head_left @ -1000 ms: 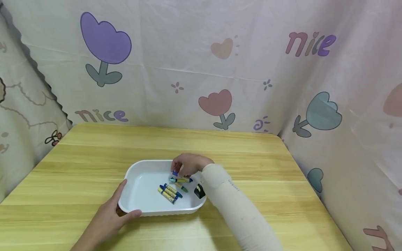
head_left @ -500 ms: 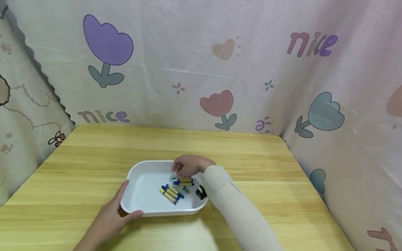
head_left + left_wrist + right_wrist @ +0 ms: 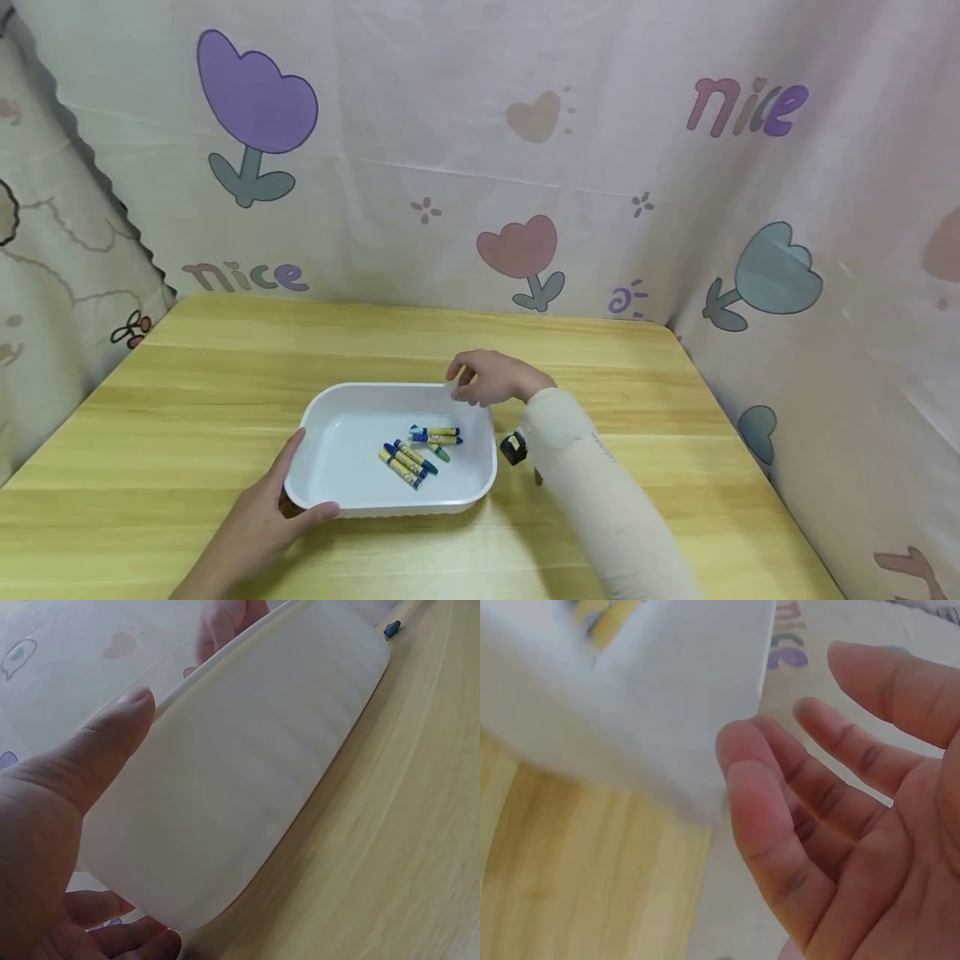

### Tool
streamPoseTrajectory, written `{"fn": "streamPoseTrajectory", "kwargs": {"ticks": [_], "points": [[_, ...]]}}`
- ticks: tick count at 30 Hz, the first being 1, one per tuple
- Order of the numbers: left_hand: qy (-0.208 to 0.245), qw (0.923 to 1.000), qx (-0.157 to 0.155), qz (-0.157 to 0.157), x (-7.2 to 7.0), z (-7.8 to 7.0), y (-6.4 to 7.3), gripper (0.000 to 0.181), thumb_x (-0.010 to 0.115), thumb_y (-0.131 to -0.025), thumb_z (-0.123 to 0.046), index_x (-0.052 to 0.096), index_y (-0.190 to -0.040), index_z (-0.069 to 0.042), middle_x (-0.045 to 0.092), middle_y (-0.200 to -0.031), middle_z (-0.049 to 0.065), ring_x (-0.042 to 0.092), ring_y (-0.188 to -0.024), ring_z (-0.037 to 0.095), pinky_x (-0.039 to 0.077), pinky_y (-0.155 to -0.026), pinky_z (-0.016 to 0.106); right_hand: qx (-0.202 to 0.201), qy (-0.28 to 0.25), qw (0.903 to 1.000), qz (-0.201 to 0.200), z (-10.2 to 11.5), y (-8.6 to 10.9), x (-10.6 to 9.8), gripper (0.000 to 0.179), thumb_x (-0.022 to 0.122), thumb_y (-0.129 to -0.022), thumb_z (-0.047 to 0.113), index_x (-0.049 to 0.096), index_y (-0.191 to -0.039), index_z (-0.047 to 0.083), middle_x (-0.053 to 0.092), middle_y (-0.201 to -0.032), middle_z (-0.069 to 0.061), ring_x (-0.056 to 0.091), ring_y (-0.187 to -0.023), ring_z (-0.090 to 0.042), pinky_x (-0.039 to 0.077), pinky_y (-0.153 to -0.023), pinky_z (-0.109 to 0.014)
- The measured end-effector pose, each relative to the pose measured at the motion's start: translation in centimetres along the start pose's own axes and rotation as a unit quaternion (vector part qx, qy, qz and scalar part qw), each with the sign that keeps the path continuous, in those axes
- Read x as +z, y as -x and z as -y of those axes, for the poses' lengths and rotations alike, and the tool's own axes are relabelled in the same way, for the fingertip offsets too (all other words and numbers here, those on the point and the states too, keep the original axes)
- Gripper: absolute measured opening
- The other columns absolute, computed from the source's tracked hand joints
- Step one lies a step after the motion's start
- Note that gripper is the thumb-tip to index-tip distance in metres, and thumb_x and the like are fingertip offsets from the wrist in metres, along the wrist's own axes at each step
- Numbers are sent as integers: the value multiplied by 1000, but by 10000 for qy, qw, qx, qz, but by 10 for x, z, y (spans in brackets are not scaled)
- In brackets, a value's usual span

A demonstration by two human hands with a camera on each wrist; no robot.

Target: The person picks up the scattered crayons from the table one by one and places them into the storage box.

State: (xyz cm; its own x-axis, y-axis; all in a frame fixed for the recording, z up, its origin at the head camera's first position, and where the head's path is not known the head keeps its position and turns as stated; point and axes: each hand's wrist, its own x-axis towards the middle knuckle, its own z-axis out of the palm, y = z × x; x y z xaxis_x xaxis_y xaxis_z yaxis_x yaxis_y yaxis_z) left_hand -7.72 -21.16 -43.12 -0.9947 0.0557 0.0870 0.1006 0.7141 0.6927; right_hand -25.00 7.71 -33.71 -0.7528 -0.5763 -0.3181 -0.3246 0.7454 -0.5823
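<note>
A white plastic tray [image 3: 337, 507] stands on the wooden table, and several crayons [image 3: 401, 468] in yellow wrappers lie in its middle and right part. Blue and green tips show among them. My left hand [image 3: 258, 517] grips the tray's front left corner, thumb along the front side and fingers round the left end. In the left wrist view the thumb [image 3: 112, 739] presses on the tray's outer wall. Over the back right corner, my right hand [image 3: 487, 379] hovers with loosely bent fingers and nothing between them; the right wrist view shows its bare palm [image 3: 877, 847] beside the tray wall.
A small dark brown tip [image 3: 537, 477] peeks out on the table beside the right forearm. The left wrist view has a dark teal tip [image 3: 392, 629] past the tray's far end. A black camera mount [image 3: 513, 448] sits below the right wrist. Printed curtain [image 3: 405, 125] hangs behind the table.
My right hand let go of a blue-tipped crayon, which now lies with the others in the tray, then moved right and up to the back right corner. My left hand kept its place.
</note>
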Motion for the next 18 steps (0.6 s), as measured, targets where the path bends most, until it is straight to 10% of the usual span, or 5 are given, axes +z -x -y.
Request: {"fn": "streamPoseTrajectory", "kwargs": {"ticks": [18], "points": [[17, 10000, -11, -31, -1, -3, 1, 104, 72, -74, -43, 4, -148, -16, 38, -132, 31, 48, -110, 42, 38, -85, 57, 416, -780, 9948, -508, -78, 39, -13, 35, 65, -83, 11, 53, -115, 1, 56, -92, -8, 58, -72, -24, 51, -66, -39]]}}
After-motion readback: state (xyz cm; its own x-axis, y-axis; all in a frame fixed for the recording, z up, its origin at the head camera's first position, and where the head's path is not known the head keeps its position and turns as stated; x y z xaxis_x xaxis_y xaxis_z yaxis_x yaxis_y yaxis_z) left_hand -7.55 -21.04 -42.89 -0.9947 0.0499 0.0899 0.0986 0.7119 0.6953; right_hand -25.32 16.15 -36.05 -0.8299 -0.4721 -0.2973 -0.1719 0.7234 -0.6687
